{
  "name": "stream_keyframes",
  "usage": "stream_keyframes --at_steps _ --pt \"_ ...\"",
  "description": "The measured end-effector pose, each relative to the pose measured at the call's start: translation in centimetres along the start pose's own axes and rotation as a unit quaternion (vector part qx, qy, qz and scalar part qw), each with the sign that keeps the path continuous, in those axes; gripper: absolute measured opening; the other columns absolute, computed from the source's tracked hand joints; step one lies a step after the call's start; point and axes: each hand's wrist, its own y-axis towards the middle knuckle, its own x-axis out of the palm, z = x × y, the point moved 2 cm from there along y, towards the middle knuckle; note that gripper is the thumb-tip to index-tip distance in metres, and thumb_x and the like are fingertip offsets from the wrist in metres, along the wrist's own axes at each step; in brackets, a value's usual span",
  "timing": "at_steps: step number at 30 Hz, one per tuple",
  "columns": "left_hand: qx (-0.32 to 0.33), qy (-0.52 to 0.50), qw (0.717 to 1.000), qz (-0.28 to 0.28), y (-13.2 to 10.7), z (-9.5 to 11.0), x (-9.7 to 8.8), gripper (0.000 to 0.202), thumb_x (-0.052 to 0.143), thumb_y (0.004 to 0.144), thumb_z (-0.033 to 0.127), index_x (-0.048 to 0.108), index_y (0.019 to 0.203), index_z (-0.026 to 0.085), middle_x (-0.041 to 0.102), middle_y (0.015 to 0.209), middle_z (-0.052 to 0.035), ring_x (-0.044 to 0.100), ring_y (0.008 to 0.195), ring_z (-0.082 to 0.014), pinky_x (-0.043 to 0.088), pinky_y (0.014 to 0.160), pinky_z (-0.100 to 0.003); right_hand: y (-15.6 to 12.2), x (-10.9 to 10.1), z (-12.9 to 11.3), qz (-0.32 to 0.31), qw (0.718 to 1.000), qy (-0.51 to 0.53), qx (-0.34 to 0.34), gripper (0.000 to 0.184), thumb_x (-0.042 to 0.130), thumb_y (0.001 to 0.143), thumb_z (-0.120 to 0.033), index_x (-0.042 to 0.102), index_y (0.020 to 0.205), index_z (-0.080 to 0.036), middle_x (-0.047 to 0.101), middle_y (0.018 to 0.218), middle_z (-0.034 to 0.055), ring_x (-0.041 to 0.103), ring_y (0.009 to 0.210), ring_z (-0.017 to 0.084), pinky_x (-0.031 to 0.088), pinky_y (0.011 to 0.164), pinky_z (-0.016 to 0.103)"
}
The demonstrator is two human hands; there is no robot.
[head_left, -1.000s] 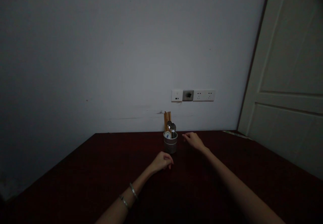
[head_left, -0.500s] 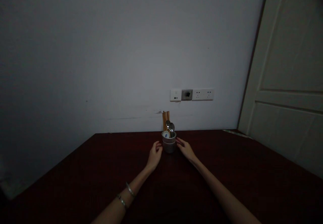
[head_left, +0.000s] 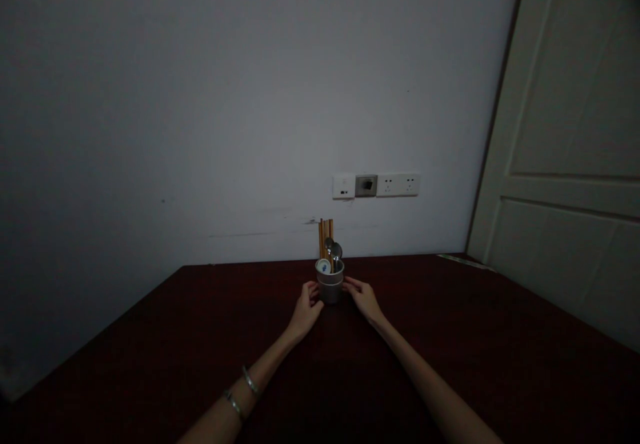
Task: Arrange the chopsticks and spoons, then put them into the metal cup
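Observation:
A grey cylindrical utensil holder (head_left: 331, 291) stands upright on the dark red table. In it are several wooden chopsticks (head_left: 323, 237), two metal spoons (head_left: 337, 251) with their bowls up, and a white spoon with a blue mark (head_left: 324, 267) leaning at the front left. My left hand (head_left: 306, 309) curves against the holder's left side, thumb toward its front and low down. On the right side, my right hand (head_left: 364, 299) presses its fingers to the wall of the holder, so it is gripped between both hands. Some fingertips are hidden behind it.
The dark red table (head_left: 225, 324) meets a pale wall (head_left: 250, 131) just behind the holder. Outlets and a switch (head_left: 376, 185) are set in the wall. A light panelled door (head_left: 565, 151) rises at the right.
Both hands have closed in on the utensil holder and now touch its sides. The view has shifted slightly; the holder stays in its place on the table.

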Motion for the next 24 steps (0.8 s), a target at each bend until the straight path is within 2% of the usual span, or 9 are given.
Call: stream_keyframes --at_steps 5,12,14,16,19,22,24 --pt "0.003 0.018 1.0 0.001 0.1 -0.3 0.0 0.043 0.048 0.065 0.003 0.038 0.105 0.015 0.049 0.119 -0.0158 0.051 0.106 -0.0197 0.039 0.088 -0.035 -0.2 0.0 -0.1 0.003 1.0 0.023 0.001 0.042 0.043 0.078 -0.02 0.051 0.116 -0.006 0.064 0.104 0.0114 0.062 0.092 0.017 0.047 0.085 0.029" --pt "-0.002 0.067 0.998 0.017 0.2 -0.7 0.2 0.048 0.047 0.064 0.002 0.037 0.11 0.013 0.05 0.116 -0.0145 0.052 0.103 -0.0169 0.04 0.086 -0.031 -0.1 -0.1 0.0 0.025 0.999 0.022 0.01 0.041 0.044 0.077 -0.02 0.052 0.115 -0.006 0.066 0.099 0.0107 0.063 0.089 0.017 0.048 0.082 0.029" --pt "-0.016 0.112 0.993 0.046 0.3 -0.7 -0.1 0.047 0.046 0.066 0.003 0.038 0.11 0.012 0.05 0.115 -0.0145 0.052 0.101 -0.0168 0.041 0.085 -0.03 -0.1 -0.6 -0.1 0.048 0.999 -0.012 0.013 0.04 0.043 0.077 -0.019 0.053 0.114 -0.007 0.067 0.097 0.01 0.062 0.089 0.017 0.048 0.082 0.028" --pt "-0.019 0.187 0.979 0.079 0.3 -0.5 -0.8 0.044 0.045 0.067 0.005 0.04 0.111 0.012 0.05 0.115 -0.014 0.051 0.102 -0.0175 0.04 0.088 -0.031 -0.2 -1.5 -0.2 0.075 0.993 -0.093 0.012 0.04 0.042 0.076 -0.017 0.054 0.113 -0.007 0.066 0.099 0.0105 0.061 0.093 0.017 0.046 0.084 0.028" --pt "0.005 0.341 0.937 0.078 0.2 0.0 -2.0 0.046 0.045 0.068 0.009 0.042 0.114 0.011 0.047 0.12 -0.0128 0.043 0.113 -0.0197 0.03 0.097 -0.032 -0.4 -3.1 -0.3 0.08 0.958 -0.276 -0.006 0.044 0.04 0.075 -0.012 0.052 0.117 -0.006 0.06 0.112 0.0126 0.054 0.105 0.018 0.038 0.093 0.028" --pt "-0.014 0.458 0.888 0.047 0.1 0.0 -3.0 0.05 0.045 0.071 0.016 0.041 0.119 0.008 0.043 0.126 -0.0153 0.036 0.118 -0.0234 0.025 0.099 -0.034 -0.7 -3.9 -0.2 0.05 0.893 -0.446 -0.022 0.044 0.04 0.076 -0.012 0.051 0.117 -0.002 0.051 0.122 0.017 0.044 0.116 0.022 0.03 0.099 0.031" --pt "-0.042 0.492 0.869 0.042 0.0 -0.2 -3.2 0.05 0.043 0.073 0.022 0.04 0.121 0.004 0.043 0.125 -0.0184 0.036 0.118 -0.0258 0.026 0.097 -0.035 -0.9 -4.0 -0.1 0.036 0.852 -0.522 -0.015 0.041 0.039 0.077 -0.015 0.053 0.113 0.0 0.048 0.124 0.0207 0.039 0.119 0.025 0.027 0.1 0.035"
